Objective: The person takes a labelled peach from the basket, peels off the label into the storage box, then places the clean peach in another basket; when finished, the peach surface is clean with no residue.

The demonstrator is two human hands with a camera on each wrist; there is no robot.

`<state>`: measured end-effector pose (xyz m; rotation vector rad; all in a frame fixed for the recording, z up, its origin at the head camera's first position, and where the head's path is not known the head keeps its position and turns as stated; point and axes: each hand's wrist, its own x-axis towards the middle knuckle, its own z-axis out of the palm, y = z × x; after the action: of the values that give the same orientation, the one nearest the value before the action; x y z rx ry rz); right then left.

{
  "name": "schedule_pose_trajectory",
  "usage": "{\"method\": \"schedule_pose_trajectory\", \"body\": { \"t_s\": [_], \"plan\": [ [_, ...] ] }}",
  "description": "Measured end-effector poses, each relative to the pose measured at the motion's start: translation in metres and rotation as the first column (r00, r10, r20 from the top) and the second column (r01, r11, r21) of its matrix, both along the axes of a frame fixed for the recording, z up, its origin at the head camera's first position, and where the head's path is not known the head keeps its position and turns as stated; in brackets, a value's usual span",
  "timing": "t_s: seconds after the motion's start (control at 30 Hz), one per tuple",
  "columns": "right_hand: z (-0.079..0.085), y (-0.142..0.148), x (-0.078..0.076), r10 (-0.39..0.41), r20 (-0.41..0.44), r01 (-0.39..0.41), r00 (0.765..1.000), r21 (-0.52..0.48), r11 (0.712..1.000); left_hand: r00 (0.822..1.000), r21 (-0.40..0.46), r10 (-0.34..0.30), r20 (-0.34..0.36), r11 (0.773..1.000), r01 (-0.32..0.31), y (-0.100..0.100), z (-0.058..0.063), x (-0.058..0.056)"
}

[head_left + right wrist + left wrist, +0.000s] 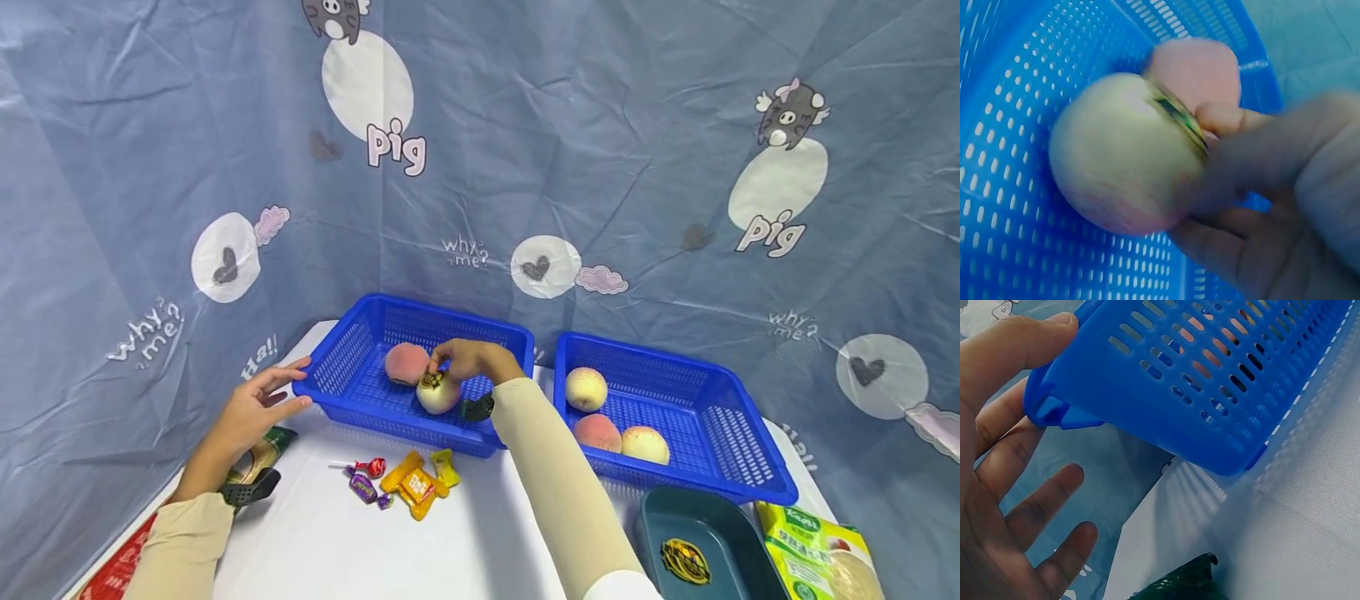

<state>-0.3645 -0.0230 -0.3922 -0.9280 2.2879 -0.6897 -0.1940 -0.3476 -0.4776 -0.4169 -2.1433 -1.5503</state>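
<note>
My left hand [251,408] holds the left end of a blue plastic basket [1116,394], thumb on the rim and its front fingers at the end lip; the other fingers are spread. Over the inside of this basket, my right hand [472,358] pinches a small flat black-and-gold piece [432,380] between thumb and fingertips. It lies against a pale peach [1116,156], which other fingers seem to touch. What exactly the piece is stays unclear. Beside it in the basket sits a pink peach [407,363]. Something dark [477,407] shows near the right wrist.
A second blue basket [720,408] holds several peaches. In front stands a dark green tray [656,508] with a similar black-and-gold piece [685,560], beside a Knorr bag [821,550]. A lollipop [371,467] and wrapped candies [416,486] lie on the white table. A green packet [262,454] is under the left forearm.
</note>
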Motion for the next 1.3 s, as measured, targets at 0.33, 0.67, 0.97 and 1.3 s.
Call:
{"method": "schedule_pose_trajectory", "body": {
  "t_s": [0.33,0.67,0.97,1.3],
  "plan": [
    [-0.012,0.013,-0.003,-0.063,0.237,0.081,0.97,-0.064,0.995,1.0,-0.003,0.012,0.017,1.0,-0.012,0.0,0.001,0.001],
    [-0.016,0.021,-0.003,-0.025,0.223,0.061,0.974,-0.159,0.985,1.0,-0.009,0.003,0.023,1.0,-0.003,0.002,0.0,-0.004],
    [0.029,0.063,0.022,0.125,0.02,-0.111,0.992,-0.329,0.938,1.0,-0.014,0.007,0.015,1.0,-0.007,0.002,-0.005,0.0],
    [0.035,0.184,0.104,0.237,-0.059,-0.236,0.97,-0.463,0.854,0.999,-0.025,0.032,0.019,0.999,-0.031,0.003,-0.002,0.0]
  ]
}}
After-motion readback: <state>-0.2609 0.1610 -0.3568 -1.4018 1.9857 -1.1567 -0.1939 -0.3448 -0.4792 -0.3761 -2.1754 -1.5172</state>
